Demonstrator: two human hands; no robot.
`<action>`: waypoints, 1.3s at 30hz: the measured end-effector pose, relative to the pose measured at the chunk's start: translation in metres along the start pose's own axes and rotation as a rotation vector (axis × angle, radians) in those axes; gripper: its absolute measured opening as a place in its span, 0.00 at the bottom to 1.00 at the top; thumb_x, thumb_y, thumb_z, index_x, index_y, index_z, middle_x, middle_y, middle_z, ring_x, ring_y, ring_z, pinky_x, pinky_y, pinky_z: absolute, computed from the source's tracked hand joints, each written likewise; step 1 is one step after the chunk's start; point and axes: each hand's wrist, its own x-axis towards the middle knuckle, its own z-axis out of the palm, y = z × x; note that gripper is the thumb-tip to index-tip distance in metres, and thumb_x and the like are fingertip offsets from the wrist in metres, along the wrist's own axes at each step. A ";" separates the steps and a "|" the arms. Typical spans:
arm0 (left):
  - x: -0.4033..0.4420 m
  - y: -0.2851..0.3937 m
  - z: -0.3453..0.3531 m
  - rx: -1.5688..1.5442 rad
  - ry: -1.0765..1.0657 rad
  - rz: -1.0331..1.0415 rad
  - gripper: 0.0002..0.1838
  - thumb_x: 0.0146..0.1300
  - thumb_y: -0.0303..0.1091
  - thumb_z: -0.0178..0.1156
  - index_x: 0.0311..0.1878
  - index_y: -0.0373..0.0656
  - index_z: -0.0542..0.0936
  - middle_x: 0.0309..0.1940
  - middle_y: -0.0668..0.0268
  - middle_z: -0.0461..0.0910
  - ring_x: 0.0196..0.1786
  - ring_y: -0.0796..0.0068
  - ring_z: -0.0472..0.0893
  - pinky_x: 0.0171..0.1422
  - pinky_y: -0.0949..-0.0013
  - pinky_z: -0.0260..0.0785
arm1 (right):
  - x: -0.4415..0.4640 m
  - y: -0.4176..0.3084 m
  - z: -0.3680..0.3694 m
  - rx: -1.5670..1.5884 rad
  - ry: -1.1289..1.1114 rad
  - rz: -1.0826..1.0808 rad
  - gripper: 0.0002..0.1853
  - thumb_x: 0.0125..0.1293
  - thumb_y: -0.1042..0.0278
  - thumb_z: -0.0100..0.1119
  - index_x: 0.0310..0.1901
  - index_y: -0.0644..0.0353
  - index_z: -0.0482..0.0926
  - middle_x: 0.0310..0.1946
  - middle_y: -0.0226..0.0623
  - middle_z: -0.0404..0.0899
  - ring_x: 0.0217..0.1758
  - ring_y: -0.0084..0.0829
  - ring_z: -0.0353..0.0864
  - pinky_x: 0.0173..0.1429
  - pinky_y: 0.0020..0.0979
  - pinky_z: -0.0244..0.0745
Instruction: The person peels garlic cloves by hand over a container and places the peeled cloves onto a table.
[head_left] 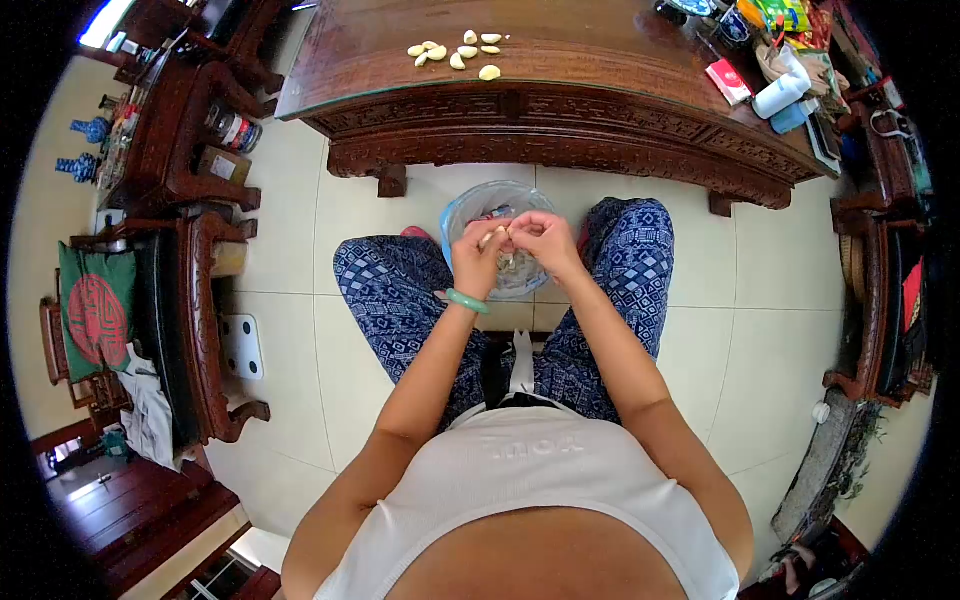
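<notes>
**Caution: Drop Hazard**

A small pale piece (pixel 488 239), apparently a clove, sits at my fingertips, above the lined bin (pixel 446 236). Principal risk, in my judgement: the piece slips and falls into the bin. Probable cause: a small, smooth shape secured by a fingertip pinch only. Secondary risk: bruising, caused by excess nail pressure. Third risk: scraps on the floor (pixel 775 265), caused by my hands straying past the rim.

Finger status. Left hand (pixel 474 256): thumb and fingers closed around the pale piece. Right hand (pixel 546 241): thumb and forefinger drawn together, tips meeting the left fingers; what they pinch, if anything, I cannot tell. The loose cloves (pixel 490 73) lie on the table (pixel 600 50), well apart from both hands.
</notes>
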 end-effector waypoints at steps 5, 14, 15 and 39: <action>0.001 0.003 -0.001 -0.598 -0.011 -0.306 0.09 0.63 0.26 0.51 0.44 0.36 0.77 0.31 0.69 0.74 0.32 0.84 0.70 0.34 0.82 0.63 | 0.004 0.015 -0.007 -0.230 0.033 0.056 0.04 0.54 0.74 0.60 0.30 0.64 0.79 0.24 0.29 0.79 0.25 0.15 0.73 0.29 0.18 0.67; 0.003 -0.004 -0.003 -0.687 -0.006 -0.351 0.08 0.64 0.26 0.52 0.42 0.34 0.75 0.31 0.69 0.74 0.28 0.83 0.68 0.32 0.81 0.61 | -0.001 -0.004 0.005 -0.464 0.154 -0.223 0.06 0.55 0.72 0.61 0.32 0.65 0.81 0.22 0.32 0.80 0.24 0.20 0.76 0.29 0.23 0.69; 0.003 -0.003 -0.002 -0.588 0.033 -0.276 0.07 0.62 0.26 0.53 0.41 0.35 0.76 0.30 0.70 0.74 0.27 0.84 0.67 0.30 0.81 0.60 | 0.000 -0.002 0.005 -0.464 0.154 -0.223 0.06 0.55 0.72 0.61 0.32 0.65 0.81 0.22 0.32 0.80 0.24 0.20 0.76 0.29 0.23 0.69; 0.001 -0.003 0.002 -0.369 0.121 -0.213 0.08 0.58 0.24 0.58 0.41 0.33 0.79 0.33 0.64 0.79 0.32 0.79 0.78 0.37 0.78 0.73 | 0.008 0.023 0.009 -0.348 0.069 -0.101 0.12 0.62 0.64 0.53 0.35 0.67 0.77 0.26 0.35 0.79 0.28 0.21 0.76 0.33 0.25 0.70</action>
